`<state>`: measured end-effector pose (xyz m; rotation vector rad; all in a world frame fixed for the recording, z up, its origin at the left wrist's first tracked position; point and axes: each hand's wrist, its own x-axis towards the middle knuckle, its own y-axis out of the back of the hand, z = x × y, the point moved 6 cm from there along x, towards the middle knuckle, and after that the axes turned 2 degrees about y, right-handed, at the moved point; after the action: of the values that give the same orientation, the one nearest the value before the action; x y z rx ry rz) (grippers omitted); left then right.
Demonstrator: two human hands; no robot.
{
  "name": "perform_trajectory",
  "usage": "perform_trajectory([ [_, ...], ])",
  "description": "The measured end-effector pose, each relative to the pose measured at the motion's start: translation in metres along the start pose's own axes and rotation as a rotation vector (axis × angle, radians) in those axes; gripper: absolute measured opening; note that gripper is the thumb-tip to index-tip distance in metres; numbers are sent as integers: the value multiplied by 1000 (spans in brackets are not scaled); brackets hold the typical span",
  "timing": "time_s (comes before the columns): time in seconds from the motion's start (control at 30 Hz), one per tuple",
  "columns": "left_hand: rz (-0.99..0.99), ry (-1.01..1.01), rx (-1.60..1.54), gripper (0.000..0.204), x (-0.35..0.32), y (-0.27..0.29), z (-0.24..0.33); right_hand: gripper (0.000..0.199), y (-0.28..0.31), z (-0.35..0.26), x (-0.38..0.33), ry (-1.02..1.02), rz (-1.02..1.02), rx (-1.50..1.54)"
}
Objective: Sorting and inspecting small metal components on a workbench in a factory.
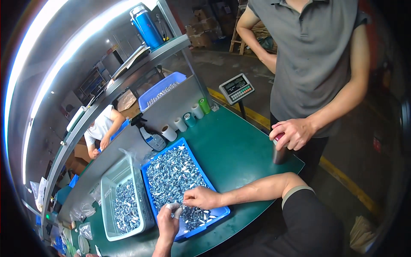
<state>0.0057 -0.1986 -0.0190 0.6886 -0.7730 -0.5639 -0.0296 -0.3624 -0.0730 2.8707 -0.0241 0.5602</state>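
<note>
A blue tray [218, 213] full of small shiny metal parts [173, 171] lies on the green table. Over its near end my left hand [168, 222] is closed in a pinch, with white coverings on the thumb and a fingertip. Close against it, my right hand [203, 198] is also pinched, its fingertips meeting those of the left. Whatever sits between the fingertips is too small to make out. To the left of the tray stands a pale green basket [147, 214] holding more of the same metal parts.
A spray bottle [150, 136] and several tape or film rolls [180, 124] line the back panel. At the right corner another person's hand rests on a dark bottle [279, 153]. A scale display [236, 88] stands beyond the table; a blue flask [146, 28] is on the shelf.
</note>
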Motion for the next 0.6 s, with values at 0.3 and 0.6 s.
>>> perform_trajectory([
  [0.3, -49, -76, 136, 22, 0, 6, 11, 40, -3, -1, 1, 13, -73, -2],
  [0.6, 237, 69, 531, 27, -1, 119, -32, 46, 8, -6, -1, -54, 70, 160],
])
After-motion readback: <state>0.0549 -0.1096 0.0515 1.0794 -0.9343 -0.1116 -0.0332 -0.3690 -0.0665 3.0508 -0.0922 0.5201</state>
